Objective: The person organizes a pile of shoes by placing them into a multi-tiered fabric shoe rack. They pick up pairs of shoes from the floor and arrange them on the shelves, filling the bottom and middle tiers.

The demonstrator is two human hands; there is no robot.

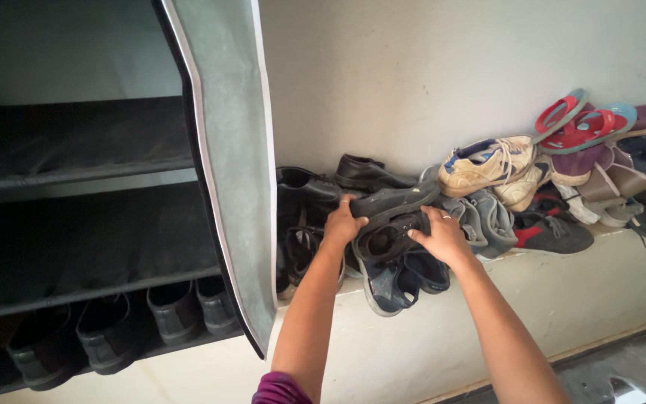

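The lace-up shoe [389, 238] is dark grey, the flip-flops [581, 123] red (with teal edges), the rack cover [229, 150] grey-green.

The dark shoe [392, 238] under both hands looks like dull, scuffed leather or leather-like stuff, while the black shoes [368, 173] at the ledge's back edge have a smoother, faintly glossy finish. The sneaker [487, 163] is worn cream cloth with laces, and the red sandals [577, 123] look like matt rubber. The rack's flap [226, 150] is grey woven cloth with pale edging, its shelves [76, 142] matt black fabric, and the ledge [562, 292] is rough painted plaster.
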